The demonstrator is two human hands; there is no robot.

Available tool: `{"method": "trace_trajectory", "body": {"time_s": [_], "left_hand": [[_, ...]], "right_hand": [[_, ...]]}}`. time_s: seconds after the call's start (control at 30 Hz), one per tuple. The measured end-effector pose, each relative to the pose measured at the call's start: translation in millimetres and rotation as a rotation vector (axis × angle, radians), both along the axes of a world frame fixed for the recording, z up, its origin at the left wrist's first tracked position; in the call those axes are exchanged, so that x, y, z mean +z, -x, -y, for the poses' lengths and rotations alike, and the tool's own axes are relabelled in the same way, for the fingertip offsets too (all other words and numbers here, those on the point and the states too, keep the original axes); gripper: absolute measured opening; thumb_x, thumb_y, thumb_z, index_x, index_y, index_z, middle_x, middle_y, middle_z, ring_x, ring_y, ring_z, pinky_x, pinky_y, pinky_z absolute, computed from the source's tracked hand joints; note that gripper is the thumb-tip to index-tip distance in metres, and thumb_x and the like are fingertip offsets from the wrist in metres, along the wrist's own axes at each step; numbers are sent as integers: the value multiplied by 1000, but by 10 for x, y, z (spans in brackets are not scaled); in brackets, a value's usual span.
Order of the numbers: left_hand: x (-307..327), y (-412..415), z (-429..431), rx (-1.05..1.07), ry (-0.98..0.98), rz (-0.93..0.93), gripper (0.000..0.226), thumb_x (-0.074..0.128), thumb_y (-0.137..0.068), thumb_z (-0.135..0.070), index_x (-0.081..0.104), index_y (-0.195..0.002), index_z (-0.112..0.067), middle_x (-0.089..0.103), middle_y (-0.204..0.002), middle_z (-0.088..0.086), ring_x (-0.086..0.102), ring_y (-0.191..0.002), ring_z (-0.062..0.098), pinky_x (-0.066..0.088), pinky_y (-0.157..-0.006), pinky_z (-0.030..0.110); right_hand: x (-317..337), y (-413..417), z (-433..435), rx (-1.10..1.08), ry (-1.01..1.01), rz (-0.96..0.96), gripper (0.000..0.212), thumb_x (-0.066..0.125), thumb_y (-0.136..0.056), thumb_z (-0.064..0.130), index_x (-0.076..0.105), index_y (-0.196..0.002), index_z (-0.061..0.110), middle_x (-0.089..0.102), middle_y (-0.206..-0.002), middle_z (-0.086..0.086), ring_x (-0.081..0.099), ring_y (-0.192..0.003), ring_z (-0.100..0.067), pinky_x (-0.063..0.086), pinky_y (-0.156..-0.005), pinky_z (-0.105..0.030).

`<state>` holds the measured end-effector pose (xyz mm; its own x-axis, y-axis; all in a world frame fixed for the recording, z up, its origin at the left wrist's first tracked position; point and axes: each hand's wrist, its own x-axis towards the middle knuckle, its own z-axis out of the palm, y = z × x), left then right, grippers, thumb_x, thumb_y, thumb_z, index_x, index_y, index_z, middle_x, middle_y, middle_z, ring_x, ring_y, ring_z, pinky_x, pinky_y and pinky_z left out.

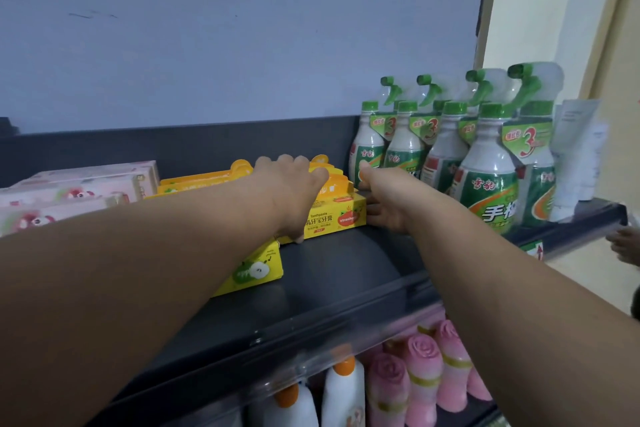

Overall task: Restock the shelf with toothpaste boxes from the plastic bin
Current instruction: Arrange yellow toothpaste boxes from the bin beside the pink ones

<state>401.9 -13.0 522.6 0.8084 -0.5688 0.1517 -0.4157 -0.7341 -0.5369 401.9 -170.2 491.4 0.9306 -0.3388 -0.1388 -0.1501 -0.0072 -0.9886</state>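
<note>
toothpaste boxes (332, 215), yellow, are seen at the centre of the frame on the dark shelf (346, 274). the left hand (291, 184) is laid palm-down over the top of the rearmost stack, fingers together and curled over its far edge. the right hand (384, 198) is pressed against the stack's right end, fingers flat and together. pink boxes (79, 191) lie at left, green spray bottles (485, 156) at right.
</note>
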Motion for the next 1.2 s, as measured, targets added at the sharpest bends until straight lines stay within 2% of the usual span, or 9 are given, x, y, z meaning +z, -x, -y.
{"method": "trace_trajectory", "body": {"time_s": [0.07,0.17,0.27,0.33,0.43,0.53,0.67,0.87,1.2], "left_hand": [[10,22,-15,7,11,-19,90,78,-68,-54,30,-139,-25,41,-133,6,41,-125,28,41,-90,44],[61,86,-51,-14,61,-31,82,72,-75,-55,33,-140,-23,43,-132,6,41,-125,29,40,-95,46],[111,150,-113,-44,111,13,66,63,-86,-43,33,-141,-22,46,-132,6,43,-123,29,39,-98,46],[146,213,-169,-65,133,49,58,58,-88,-36,36,-139,-22,47,-133,6,43,-123,30,36,-100,47],[217,380,-255,-130,180,114,51,55,-89,-37,40,-136,-22,49,-133,5,42,-124,29,31,-102,47],[263,627,-350,-206,220,174,52,53,-89,-43,41,-134,-21,49,-133,5,41,-126,29,30,-103,46],[182,1020,-495,-302,266,194,56,54,-87,-48,42,-135,-21,49,-134,5,40,-127,28,29,-102,44],[-253,1645,-712,-424,303,147,59,58,-84,-51,44,-133,-21,50,-133,5,42,-126,29,31,-100,43],[-1319,2349,-681,-549,389,-250,53,57,-87,-36,43,-135,-20,50,-125,8,52,-112,32,44,-88,43]], "right_hand": [[7,17,-1,-11,18,-2,40,41,-99,50,54,-99,12,66,-98,-7,66,-86,-23,54,-67,-34],[23,77,22,-23,31,-20,50,41,-95,56,54,-117,13,66,-108,-8,64,-98,-26,53,-87,-41],[92,209,-41,-64,102,5,50,38,-98,52,52,-122,10,62,-106,-3,59,-96,-23,47,-83,-36],[164,390,-119,-132,281,41,45,39,-101,39,50,-126,3,57,-98,-8,54,-90,-26,42,-83,-35],[216,667,-251,-216,535,161,39,40,-100,18,49,-129,-6,57,-125,-22,53,-115,-36,42,-95,-40],[188,965,-377,-250,750,271,39,38,-102,25,49,-135,8,54,-136,-13,51,-122,-30,40,-93,-33],[114,1462,-559,-273,1020,316,36,42,-101,24,50,-135,15,55,-133,-11,52,-119,-30,41,-90,-35],[-334,2270,-769,-238,1241,195,46,47,-97,22,42,-143,15,44,-144,-11,41,-132,-29,36,-107,-41],[-1336,3307,-753,-188,1236,-85,46,57,-91,21,49,-136,16,48,-136,-11,49,-121,-30,42,-97,-36]]}}
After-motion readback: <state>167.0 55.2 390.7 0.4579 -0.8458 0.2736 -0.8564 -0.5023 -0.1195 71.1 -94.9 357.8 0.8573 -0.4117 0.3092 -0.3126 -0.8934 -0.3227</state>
